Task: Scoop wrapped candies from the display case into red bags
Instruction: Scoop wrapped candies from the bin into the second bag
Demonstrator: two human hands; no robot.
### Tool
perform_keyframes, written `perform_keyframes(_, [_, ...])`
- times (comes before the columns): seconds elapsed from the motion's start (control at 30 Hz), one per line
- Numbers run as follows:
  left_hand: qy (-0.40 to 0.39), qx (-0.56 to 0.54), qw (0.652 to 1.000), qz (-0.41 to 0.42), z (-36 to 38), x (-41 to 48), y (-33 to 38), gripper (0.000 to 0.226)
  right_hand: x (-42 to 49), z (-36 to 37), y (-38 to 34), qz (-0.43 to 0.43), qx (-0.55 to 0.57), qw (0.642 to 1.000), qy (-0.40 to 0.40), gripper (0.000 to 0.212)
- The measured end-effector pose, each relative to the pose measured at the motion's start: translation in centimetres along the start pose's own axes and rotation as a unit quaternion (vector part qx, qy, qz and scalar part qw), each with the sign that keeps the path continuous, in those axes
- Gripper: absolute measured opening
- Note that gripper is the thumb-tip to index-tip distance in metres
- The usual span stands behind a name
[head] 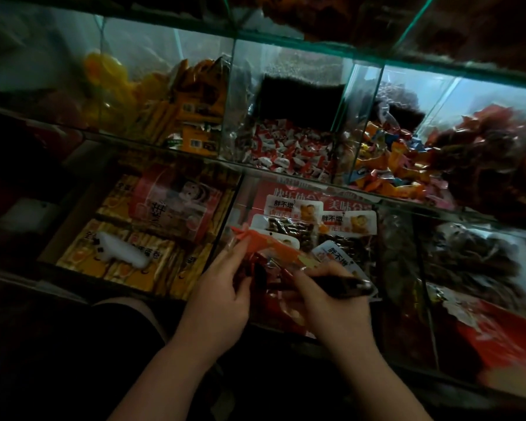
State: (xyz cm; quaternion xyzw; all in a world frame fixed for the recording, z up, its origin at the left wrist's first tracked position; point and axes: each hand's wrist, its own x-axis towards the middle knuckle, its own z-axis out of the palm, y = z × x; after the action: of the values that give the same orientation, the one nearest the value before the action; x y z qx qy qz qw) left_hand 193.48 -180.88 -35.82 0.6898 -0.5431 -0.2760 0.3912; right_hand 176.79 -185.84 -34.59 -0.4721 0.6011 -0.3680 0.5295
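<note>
Forearms rise from the bottom edge. L hand (222, 293) pinches the left side of a red bag (274, 247), thumb and fingers curled onto the crumpled plastic. R hand (325, 302) is just beside it, fingers curled round a dark glossy stick-like thing (349, 287) that points right. Can't tell what that is, nor whether this hand also grips the bag. Bag sits btwn the two hands, in front of the glass display case (286, 172), orange-red top edge uppermost. Behind the bag, lower tier: packs w/ white labels (310, 221), and to their left, yellow boxes (125, 262). Upper tier, further back: red-and-white wrapped candies (289, 150) fill the middle compartment. Mixed-colour candies (389, 168) fill the one to its right, and yellow packs (195, 107) the left one. Light is dim, and detail at the edges is too blurred to read.
</note>
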Motion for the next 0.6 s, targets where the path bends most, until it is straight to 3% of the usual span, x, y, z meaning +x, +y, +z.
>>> perform_keyframes(0.13, [0.039,-0.015,0.999,-0.033,-0.2,0.2,-0.2,0.075,-2.1,-2.5,-1.9,0.047,0.145,0.988,0.033,0.017])
perform_keyframes(0.3, [0.027,0.131,0.991,-0.014,-0.4,0.3,0.8,0.083,-2.3,-5.4,-3.1,-0.011,0.080,0.994,0.078,0.022])
perform_keyframes(0.37, [0.094,0.142,0.985,0.003,-0.6,-0.1,1.7,0.070,-2.2,-6.2,-3.3,-0.023,0.062,0.995,0.075,0.023])
perform_keyframes(0.47, [0.210,0.107,0.959,0.160,-0.4,-0.9,3.3,0.028,-2.1,-7.7,-3.6,-0.006,0.074,0.995,0.066,0.024])
perform_keyframes(0.53, [0.180,0.083,0.953,0.229,0.5,-1.3,3.8,0.013,-2.3,-8.8,-4.0,0.024,0.102,0.992,0.066,0.026])
perform_keyframes(0.6, [0.106,0.078,0.974,0.182,1.4,-1.2,4.0,0.012,-2.7,-9.5,-4.6,0.031,0.106,0.992,0.056,0.026])
